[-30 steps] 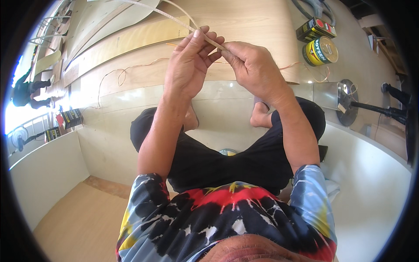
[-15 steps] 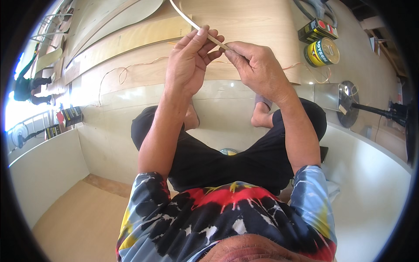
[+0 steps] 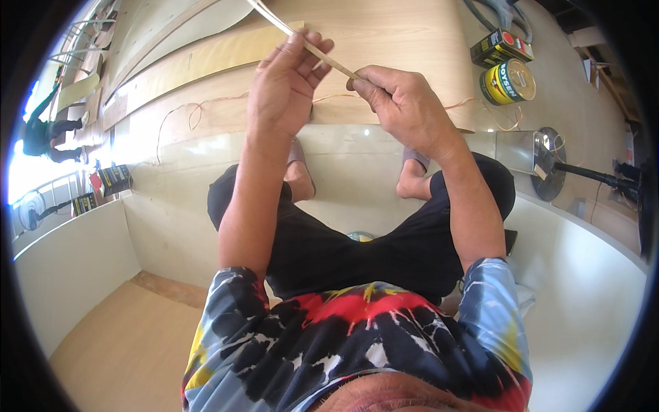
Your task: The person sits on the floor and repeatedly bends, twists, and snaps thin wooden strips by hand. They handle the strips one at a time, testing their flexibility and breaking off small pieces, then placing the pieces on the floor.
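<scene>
Strip (image 3: pixel 333 63) slants above the wide wooden board (image 3: pixel 405 41). Right hand (image 3: pixel 412 110) pinches it; left hand (image 3: pixel 281 89) grasps it farther up.

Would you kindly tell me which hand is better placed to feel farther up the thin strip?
Probably the left hand: it is nearer the part of the thin strip running off the picture's top, and its grip looks looser. The right hand pinches the strip's lower visible end.
</scene>
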`<state>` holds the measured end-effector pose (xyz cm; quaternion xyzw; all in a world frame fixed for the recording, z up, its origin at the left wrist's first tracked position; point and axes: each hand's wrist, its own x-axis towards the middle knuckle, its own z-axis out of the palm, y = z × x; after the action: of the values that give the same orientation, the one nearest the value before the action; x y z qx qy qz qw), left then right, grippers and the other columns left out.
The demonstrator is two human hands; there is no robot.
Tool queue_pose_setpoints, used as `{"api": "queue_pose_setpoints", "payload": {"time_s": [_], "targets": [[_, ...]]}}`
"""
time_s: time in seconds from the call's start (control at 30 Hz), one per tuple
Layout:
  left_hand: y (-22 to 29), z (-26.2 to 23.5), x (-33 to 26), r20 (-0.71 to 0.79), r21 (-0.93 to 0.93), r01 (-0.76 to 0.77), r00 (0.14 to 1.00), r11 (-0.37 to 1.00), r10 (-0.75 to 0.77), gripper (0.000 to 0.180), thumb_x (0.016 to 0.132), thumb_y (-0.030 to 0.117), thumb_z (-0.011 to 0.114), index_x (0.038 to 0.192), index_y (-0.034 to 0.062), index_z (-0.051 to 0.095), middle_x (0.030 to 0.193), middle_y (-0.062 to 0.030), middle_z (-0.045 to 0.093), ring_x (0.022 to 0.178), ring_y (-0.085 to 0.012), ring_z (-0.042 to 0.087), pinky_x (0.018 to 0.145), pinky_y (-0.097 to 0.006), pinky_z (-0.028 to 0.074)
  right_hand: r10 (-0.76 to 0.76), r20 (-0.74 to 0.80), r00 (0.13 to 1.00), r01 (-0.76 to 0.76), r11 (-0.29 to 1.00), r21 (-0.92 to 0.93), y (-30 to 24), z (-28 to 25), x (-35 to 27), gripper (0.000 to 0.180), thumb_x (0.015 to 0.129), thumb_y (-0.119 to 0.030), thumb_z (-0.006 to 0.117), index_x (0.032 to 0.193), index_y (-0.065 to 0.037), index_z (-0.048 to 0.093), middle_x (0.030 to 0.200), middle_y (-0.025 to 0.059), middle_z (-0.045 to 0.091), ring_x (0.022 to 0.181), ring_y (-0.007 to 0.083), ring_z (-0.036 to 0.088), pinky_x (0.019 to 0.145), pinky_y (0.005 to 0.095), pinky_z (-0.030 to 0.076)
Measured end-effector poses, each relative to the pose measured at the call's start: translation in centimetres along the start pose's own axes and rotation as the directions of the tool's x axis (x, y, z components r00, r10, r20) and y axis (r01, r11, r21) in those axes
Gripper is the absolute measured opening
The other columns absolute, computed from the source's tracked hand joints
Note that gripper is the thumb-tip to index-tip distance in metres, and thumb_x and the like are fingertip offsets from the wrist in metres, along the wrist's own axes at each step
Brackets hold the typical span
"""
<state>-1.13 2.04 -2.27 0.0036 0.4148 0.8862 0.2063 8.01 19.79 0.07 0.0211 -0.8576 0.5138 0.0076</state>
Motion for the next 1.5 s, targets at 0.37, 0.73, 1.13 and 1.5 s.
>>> {"api": "queue_pose_setpoints", "payload": {"time_s": [0.37, 0.73, 1.13, 1.5], "targets": [[2.7, -0.8, 0.3, -0.087, 0.079, -0.183, 0.978, 0.98, 0.19, 0.03, 0.102, 0.019, 0.061, 0.122, -0.0034, 0.06, 0.108, -0.0128, 0.07, 0.104, -0.0277, 0.069, 0.087, -0.039, 0.057, 0.155, 0.152, 0.976, -0.181, 0.967, 0.18, -0.1, -0.2, 0.3, 0.032, 0.101, -0.03, 0.058, 0.093, -0.002, 0.071, 0.062, 0.0004, 0.052, 0.057, 0.0104, 0.046, 0.055, 0.0296, 0.039], [3.1, -1.7, 0.5, -0.072, 0.003, -0.178, 0.981, 0.984, 0.178, 0.025, 0.101, 0.024, 0.064, 0.118, 0.0053, 0.063, 0.106, -0.0058, 0.07, 0.109, -0.0257, 0.067, 0.09, -0.04, 0.055, 0.097, 0.37, 0.924, -0.316, 0.739, 0.596, 0.2, 1.3, 0.3, 0.031, 0.103, -0.028, 0.057, 0.093, -0.002, 0.071, 0.064, -0.0008, 0.053, 0.058, 0.0087, 0.048, 0.054, 0.0252, 0.044], [4.7, -2.9, 1.1, -0.088, -0.166, -0.237, 0.97, 0.957, 0.225, 0.022, 0.103, 0.021, 0.06, 0.118, 0.0056, 0.062, 0.099, -0.0013, 0.066, 0.101, -0.0206, 0.065, 0.085, -0.038, 0.054, 0.175, 0.292, 0.94, -0.228, 0.961, 0.157, 1.2, 2.8, 0.0, 0.027, 0.102, -0.026, 0.058, 0.098, -0.002, 0.07, 0.071, 0.0025, 0.06, 0.067, 0.0108, 0.056, 0.063, 0.0284, 0.048], [7.7, -5.7, 0.9, -0.227, -0.15, -0.356, 0.92, 0.922, 0.319, 0.022, 0.101, 0.022, 0.063, 0.115, 0.0036, 0.064, 0.097, -0.0032, 0.066, 0.091, -0.0198, 0.065, 0.081, -0.037, 0.055, -0.033, 0.264, 0.964, 0.106, 0.958, -0.265, 3.2, 4.6, -1.0, 0.019, 0.096, -0.017, 0.058, 0.095, -0.003, 0.07, 0.088, 0.0211, 0.069, 0.083, 0.0409, 0.066, 0.074, 0.0485, 0.05]]}}
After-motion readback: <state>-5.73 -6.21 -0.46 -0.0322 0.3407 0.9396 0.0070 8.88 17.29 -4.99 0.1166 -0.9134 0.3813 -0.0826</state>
